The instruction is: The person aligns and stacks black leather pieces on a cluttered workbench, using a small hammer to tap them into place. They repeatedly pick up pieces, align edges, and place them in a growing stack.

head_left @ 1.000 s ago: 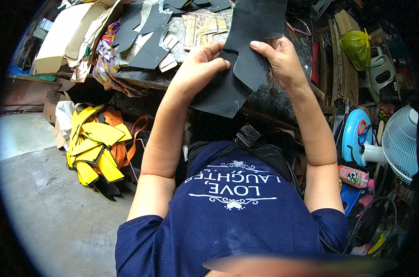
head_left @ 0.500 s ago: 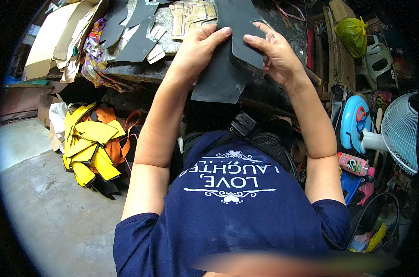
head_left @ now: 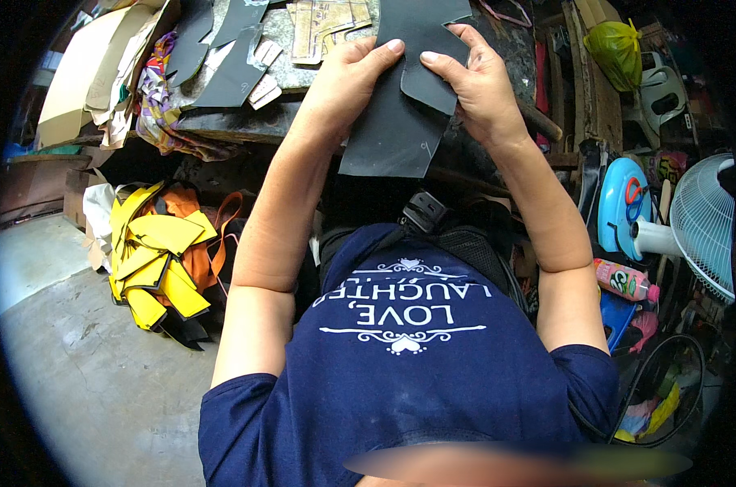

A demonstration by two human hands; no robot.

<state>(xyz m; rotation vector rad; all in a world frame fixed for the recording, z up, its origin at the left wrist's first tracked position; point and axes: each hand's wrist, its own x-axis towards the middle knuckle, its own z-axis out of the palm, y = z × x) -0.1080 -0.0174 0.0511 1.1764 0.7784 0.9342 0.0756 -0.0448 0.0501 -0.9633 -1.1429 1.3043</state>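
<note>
My left hand (head_left: 353,75) pinches a black cut sheet (head_left: 420,40), thumb flat on top and fingers hidden behind it. From the other side, my right hand (head_left: 479,81) grips the same sheet near its lower corner, its thumb pressing on the face. Under it hangs a second black cut sheet (head_left: 388,142), with a faint pale mark near one corner. The two sheets overlap between my hands; whether they are joined is hidden. More black cut pieces (head_left: 236,81) lie on the worktable at the left, near brown card patterns (head_left: 319,31).
Yellow and black cut pieces (head_left: 161,260) are heaped low at the left by an orange strap. A patterned cloth (head_left: 158,109) drapes over the worktable edge (head_left: 222,123). At the right stand a fan (head_left: 705,219), a pink bottle (head_left: 623,278) and a tied yellow-green bag (head_left: 615,53).
My right hand has moved slightly left and closed further onto the upper sheet. The lower sheet's free end has swung a little to the right.
</note>
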